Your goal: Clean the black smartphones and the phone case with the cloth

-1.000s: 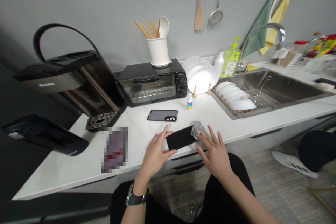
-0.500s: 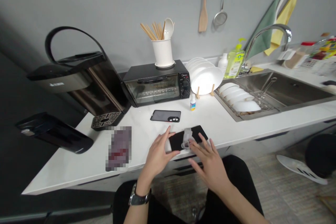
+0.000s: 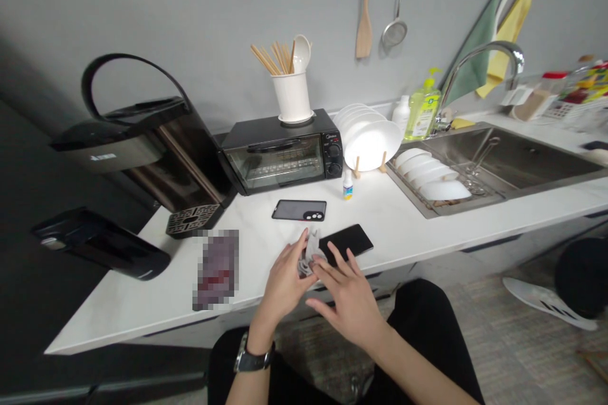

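Note:
A black smartphone [image 3: 352, 244] lies screen up near the counter's front edge. My left hand [image 3: 282, 283] steadies its left end, thumb at the near edge and fingers at the far edge. Fingers of my right hand [image 3: 350, 300] press a crumpled grey cloth [image 3: 312, 252] onto the left part of the screen, with the thumb held apart. The cloth and hands hide that end of the phone. Beyond it rest a dark phone case [image 3: 292, 209] with camera cutouts and a small white bottle [image 3: 348, 186] with a blue and yellow label.
At the back stand a toaster oven [image 3: 285, 161], a utensil holder [image 3: 292, 98] and racked plates [image 3: 373, 139]. A water dispenser [image 3: 171, 152], a dark flask [image 3: 102, 243] and a blurred packet [image 3: 217, 269] are leftward. To the right is a sink [image 3: 551, 164] holding bowls [image 3: 430, 177].
My right hand has slid the cloth leftward along the screen, from the phone's middle to its left end by my left hand. The phone's right half is now uncovered.

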The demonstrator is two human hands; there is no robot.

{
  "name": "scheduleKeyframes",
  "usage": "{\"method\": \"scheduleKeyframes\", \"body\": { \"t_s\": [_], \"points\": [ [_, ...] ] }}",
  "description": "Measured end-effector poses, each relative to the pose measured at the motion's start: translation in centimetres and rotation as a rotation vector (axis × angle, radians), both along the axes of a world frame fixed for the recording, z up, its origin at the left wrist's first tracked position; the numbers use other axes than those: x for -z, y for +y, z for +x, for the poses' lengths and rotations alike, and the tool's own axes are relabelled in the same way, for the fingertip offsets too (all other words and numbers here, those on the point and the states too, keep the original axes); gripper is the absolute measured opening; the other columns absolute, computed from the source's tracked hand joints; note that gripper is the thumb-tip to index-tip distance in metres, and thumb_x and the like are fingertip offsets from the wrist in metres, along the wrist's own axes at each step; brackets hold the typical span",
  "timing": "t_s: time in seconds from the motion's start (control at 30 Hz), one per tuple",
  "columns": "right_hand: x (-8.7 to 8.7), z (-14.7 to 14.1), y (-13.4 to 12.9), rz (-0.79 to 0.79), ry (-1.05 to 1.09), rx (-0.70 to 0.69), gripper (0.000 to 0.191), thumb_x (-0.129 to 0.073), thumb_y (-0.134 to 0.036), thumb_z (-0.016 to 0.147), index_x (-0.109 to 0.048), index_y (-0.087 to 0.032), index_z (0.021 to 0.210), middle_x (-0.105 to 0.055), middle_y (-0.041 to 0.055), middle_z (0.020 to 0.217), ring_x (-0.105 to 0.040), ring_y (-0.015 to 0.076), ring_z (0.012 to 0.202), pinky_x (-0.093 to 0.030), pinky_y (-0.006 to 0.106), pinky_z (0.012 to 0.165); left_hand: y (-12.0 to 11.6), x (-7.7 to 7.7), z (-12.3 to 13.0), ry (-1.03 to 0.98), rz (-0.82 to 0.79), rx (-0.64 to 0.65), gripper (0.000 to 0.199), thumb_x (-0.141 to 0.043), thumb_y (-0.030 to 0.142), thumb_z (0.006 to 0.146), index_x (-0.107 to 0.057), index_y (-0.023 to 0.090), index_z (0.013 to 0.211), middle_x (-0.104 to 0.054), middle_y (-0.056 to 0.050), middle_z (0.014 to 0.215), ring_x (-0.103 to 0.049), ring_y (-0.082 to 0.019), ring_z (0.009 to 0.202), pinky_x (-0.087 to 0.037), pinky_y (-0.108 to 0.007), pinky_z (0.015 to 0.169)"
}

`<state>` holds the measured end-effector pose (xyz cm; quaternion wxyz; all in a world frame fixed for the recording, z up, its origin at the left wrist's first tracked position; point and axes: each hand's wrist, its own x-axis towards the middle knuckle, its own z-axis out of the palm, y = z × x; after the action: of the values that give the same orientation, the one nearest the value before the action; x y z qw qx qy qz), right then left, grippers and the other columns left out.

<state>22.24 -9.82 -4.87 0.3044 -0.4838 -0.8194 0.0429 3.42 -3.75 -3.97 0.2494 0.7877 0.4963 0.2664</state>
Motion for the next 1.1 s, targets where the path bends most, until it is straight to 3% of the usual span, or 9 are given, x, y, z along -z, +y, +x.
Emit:
{"method": "scheduleKeyframes", "body": {
  "t_s": [0.2,0.3,0.43,0.5,0.57,0.7,0.77,1.0,1.1],
  "points": [
    [0.9,6.4,1.3,0.054,-0.055,0.285,0.045,-0.051,-0.043,0.105,-0.059,-0.021,0.144,-0.06,0.0073,0.149,-0.024,0.0364,0.156,-0.025,0.068,0.122,0.1,-0.3,0.3,-0.022,0.022,0.029,0.098,-0.078,0.028,0.086,-0.017,0.038,0.163,-0.06,-0.005,0.149,-0.053,-0.027,0.138,-0.033,-0.051,0.122],
    [0.6,4.7,1.6,0.051,-0.036,0.287,0.05,-0.054,-0.048,0.103,-0.06,-0.017,0.142,-0.059,0.0097,0.15,-0.023,0.0386,0.156,-0.024,0.068,0.122,0.2,-0.1,0.4,-0.024,0.043,0.019,0.097,-0.077,0.029,0.087,-0.017,0.038,0.164,-0.061,-0.005,0.148,-0.054,-0.027,0.136,-0.036,-0.051,0.119],
    [-0.3,-0.4,0.7,-0.001,0.008,0.057,0.059,-0.058,-0.058,0.099,-0.06,-0.018,0.142,-0.058,0.0098,0.151,-0.027,0.0352,0.156,-0.027,0.063,0.124,0.2,0.0,0.2,-0.003,0.024,-0.002,0.092,-0.071,0.022,0.087,-0.022,0.033,0.164,-0.06,-0.009,0.146,-0.057,-0.029,0.133,-0.043,-0.049,0.114],
    [-0.5,-0.9,0.5,-0.014,0.009,-0.008,0.059,-0.057,-0.058,0.099,-0.059,-0.02,0.144,-0.059,0.0082,0.15,-0.028,0.0336,0.155,-0.027,0.062,0.124,0.1,0.0,0.1,0.008,0.005,-0.013,0.09,-0.07,0.021,0.087,-0.024,0.033,0.164,-0.059,-0.009,0.148,-0.058,-0.028,0.133,-0.044,-0.048,0.113],
    [-0.4,0.8,0.7,-0.012,-0.001,0.022,0.053,-0.055,-0.055,0.101,-0.059,-0.023,0.144,-0.06,0.0061,0.149,-0.029,0.0333,0.155,-0.026,0.063,0.124,0.0,-0.1,0.1,0.001,0.002,-0.006,0.093,-0.072,0.024,0.087,-0.02,0.035,0.164,-0.059,-0.007,0.149,-0.056,-0.027,0.136,-0.04,-0.049,0.117],
    [0.5,6.0,2.0,0.05,-0.041,0.233,0.045,-0.053,-0.045,0.104,-0.059,-0.024,0.144,-0.062,0.0068,0.147,-0.025,0.0354,0.156,-0.026,0.067,0.122,0.0,-0.2,0.3,-0.021,0.023,0.024,0.099,-0.077,0.027,0.087,-0.016,0.038,0.164,-0.06,-0.004,0.149,-0.053,-0.026,0.139,-0.035,-0.05,0.121],
    [0.7,6.6,2.3,0.08,-0.047,0.283,0.047,-0.055,-0.046,0.103,-0.06,-0.023,0.143,-0.062,0.0091,0.146,-0.025,0.0366,0.156,-0.026,0.068,0.121,0.0,-0.2,0.4,-0.021,0.037,0.012,0.098,-0.078,0.028,0.086,-0.018,0.039,0.163,-0.061,-0.004,0.148,-0.054,-0.027,0.137,-0.038,-0.049,0.119],
    [0.0,-1.4,1.0,0.002,0.029,0.026,0.059,-0.059,-0.057,0.098,-0.059,-0.018,0.142,-0.058,0.0102,0.15,-0.027,0.0334,0.156,-0.025,0.062,0.125,0.3,0.4,0.2,0.019,-0.007,-0.021,0.091,-0.07,0.022,0.087,-0.023,0.033,0.164,-0.059,-0.009,0.148,-0.056,-0.029,0.134,-0.043,-0.049,0.113],
    [-0.2,-0.8,0.7,-0.023,0.029,-0.018,0.055,-0.057,-0.055,0.1,-0.058,-0.023,0.145,-0.06,0.0067,0.149,-0.029,0.0324,0.155,-0.025,0.063,0.125,0.1,0.2,0.0,0.024,-0.028,-0.032,0.092,-0.072,0.023,0.086,-0.023,0.033,0.164,-0.058,-0.01,0.15,-0.056,-0.03,0.135,-0.044,-0.049,0.113]
  ]
}}
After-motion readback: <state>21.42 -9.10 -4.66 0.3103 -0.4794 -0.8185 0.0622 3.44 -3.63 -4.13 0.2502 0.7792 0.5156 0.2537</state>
